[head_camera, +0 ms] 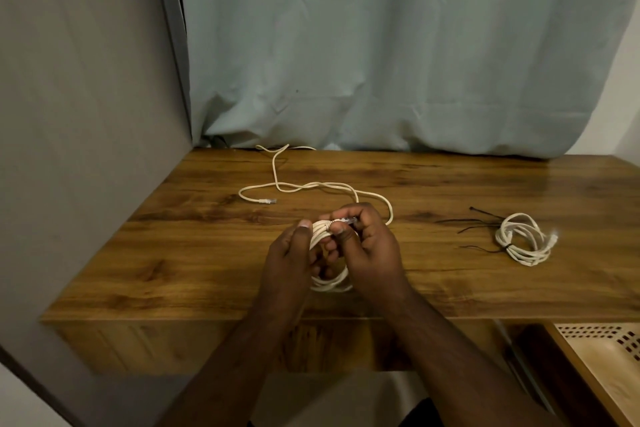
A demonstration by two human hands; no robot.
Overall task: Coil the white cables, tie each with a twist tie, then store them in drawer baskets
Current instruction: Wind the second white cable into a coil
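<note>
Over the table, left hand and right hand, fingers clenched around a half-wound white ethernet cable coil, tied coil well right beside black ties.

In front of me is a wooden desk with a dark, streaky grain and a glossy top that catches light at its far right. Behind it hangs a pale blue-green curtain, creased, its hem meeting the desk's back edge. To my left stands a plain grey wall, running along the desk's left side. A dark frame strip runs down between the wall and the curtain. At the upper right, beside the curtain, a lighter wall patch shows.
</note>
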